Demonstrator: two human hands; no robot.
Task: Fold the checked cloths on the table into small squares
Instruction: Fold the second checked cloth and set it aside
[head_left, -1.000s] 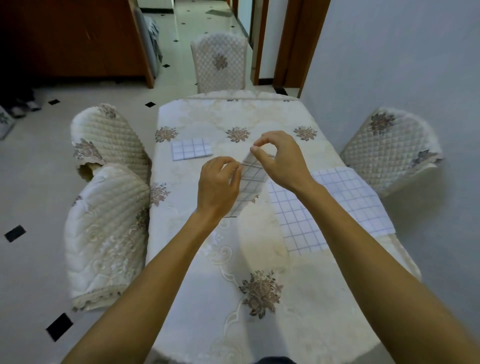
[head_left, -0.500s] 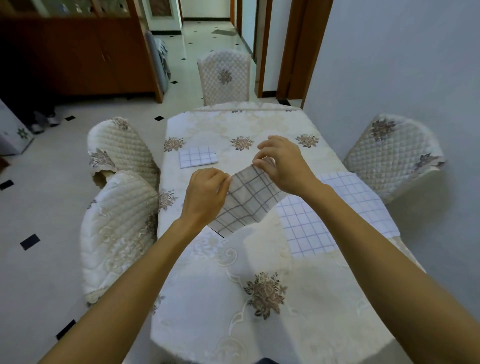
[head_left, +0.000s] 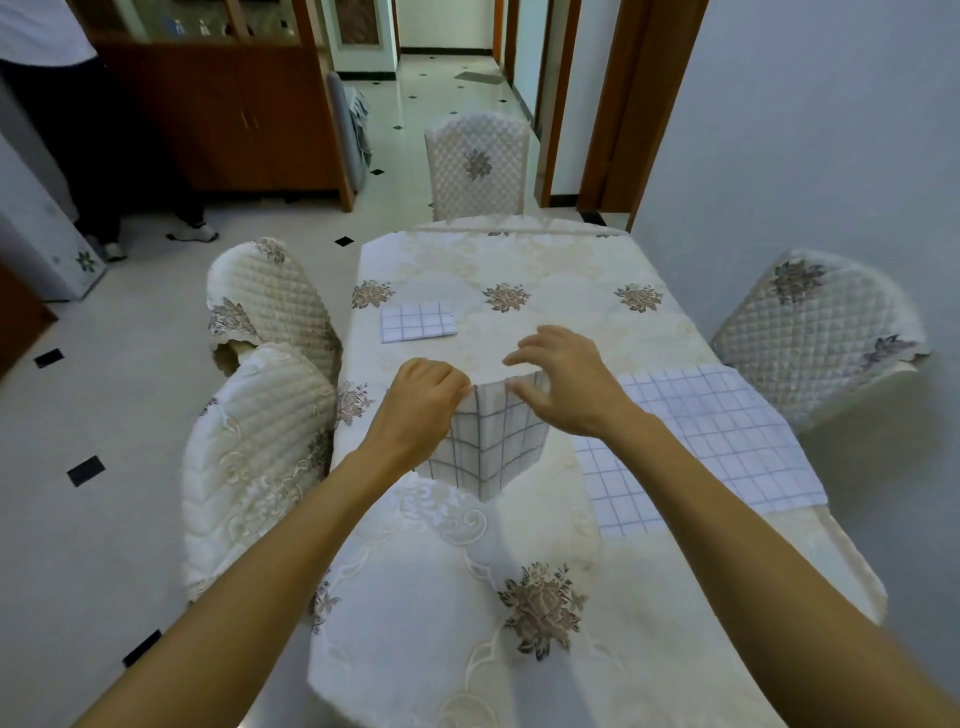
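Left grip (head_left: 423, 402) on hanging cloth (head_left: 491, 441)

The desk (head_left: 519, 530) is covered in a cream cloth with a slight sheen, woven swirls and embroidered brown flowers. The checked cloth (head_left: 488, 441) being held is thin, matt woven fabric with grey lines, limp enough to drape. The spread-out one (head_left: 717, 431) and the folded square (head_left: 418, 323) look like the same soft stuff. The chair covers (head_left: 260, 452) are quilted, padded fabric. The floor (head_left: 104, 415) is glossy tile, the cabinet (head_left: 223, 109) smooth dark wood.
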